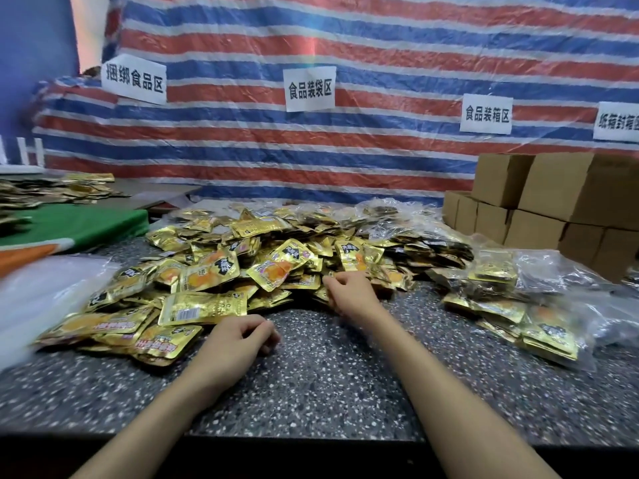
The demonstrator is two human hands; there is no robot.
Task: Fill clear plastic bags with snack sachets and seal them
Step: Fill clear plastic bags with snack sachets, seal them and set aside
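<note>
Bright even light; glare on sachets (pixel 207 271); edges bowed; left blur, perhaps motion.

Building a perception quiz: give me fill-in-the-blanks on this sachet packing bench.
1. The loose sachets in the middle pile are ___ coloured.
2. The filled clear bags lie on the person's ___ side.
3. The striped tarp carries ___ paper signs.
4. The boxes are made of ___.
Missing: gold; right; four; cardboard.
</note>
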